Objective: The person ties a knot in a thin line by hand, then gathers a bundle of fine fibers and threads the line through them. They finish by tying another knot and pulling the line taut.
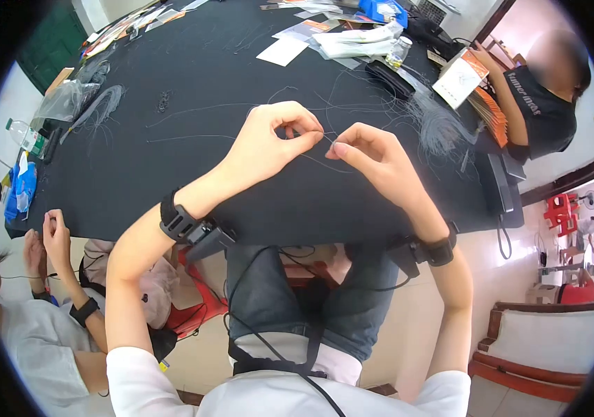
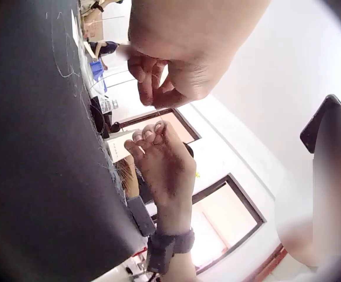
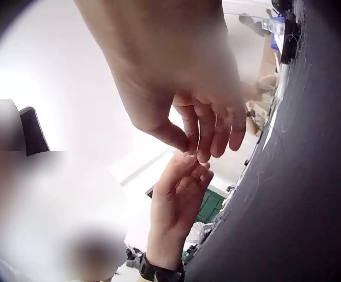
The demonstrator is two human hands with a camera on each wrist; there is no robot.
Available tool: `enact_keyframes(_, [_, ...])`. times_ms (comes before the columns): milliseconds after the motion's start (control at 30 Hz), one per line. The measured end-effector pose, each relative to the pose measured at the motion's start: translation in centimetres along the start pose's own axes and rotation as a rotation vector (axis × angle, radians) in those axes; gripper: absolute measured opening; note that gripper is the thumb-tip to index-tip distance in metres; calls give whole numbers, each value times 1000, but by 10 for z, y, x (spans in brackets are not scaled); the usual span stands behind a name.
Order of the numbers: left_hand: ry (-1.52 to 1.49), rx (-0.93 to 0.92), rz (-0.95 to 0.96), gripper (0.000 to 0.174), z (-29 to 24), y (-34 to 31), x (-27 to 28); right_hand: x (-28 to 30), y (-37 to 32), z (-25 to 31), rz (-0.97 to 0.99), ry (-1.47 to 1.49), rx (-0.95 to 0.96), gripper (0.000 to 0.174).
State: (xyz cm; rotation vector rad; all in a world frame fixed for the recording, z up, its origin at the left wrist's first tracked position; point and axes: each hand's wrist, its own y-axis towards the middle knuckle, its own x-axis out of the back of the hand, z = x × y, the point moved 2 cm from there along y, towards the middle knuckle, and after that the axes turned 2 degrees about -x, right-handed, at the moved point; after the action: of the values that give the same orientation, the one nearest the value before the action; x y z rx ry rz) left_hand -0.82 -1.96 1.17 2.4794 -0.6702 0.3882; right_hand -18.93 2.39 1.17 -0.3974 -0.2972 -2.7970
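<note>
Over the black-covered table (image 1: 255, 201), my left hand (image 1: 269, 139) pinches a thin, fine line (image 1: 329, 133) between thumb and index finger. Just to the right, my right hand (image 1: 380, 161) pinches the same line, thumb against fingertip. Only a short gap separates the two sets of fingertips. A long loose strand (image 1: 192, 137) trails leftward from near my left hand across the cloth. In the left wrist view the line shows faintly between my left hand (image 2: 176, 64) and right hand (image 2: 167, 167). From the right wrist, my right hand (image 3: 182, 100) nearly meets my left hand (image 3: 176, 194).
A tangled bundle of fine strands (image 1: 443, 128) lies to the right, with another bundle (image 1: 102, 108) at left. Cards and packets (image 1: 363, 42), a small jar (image 1: 399, 52) and a black pouch (image 1: 388, 80) sit at the back. People sit at both sides.
</note>
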Motion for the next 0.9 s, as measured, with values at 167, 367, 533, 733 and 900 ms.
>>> enact_keyframes(167, [31, -55, 22, 3, 6, 2, 11, -17, 4, 8, -91, 70, 82, 17])
enact_keyframes(367, [71, -158, -34, 3, 15, 4, 31, -17, 23, 13, -16, 370, -138, 18])
enact_keyframes(533, [90, -146, -72, 4, 28, 3, 41, -19, 41, 17, 43, -2, -173, 18])
enact_keyframes(733, [36, -106, -97, 5, 32, 1, 40, -14, 50, 12, 94, -73, -113, 18])
enact_keyframes(900, [86, -64, -94, 4, 38, -2, 38, -13, 50, -4, 142, -19, -82, 17])
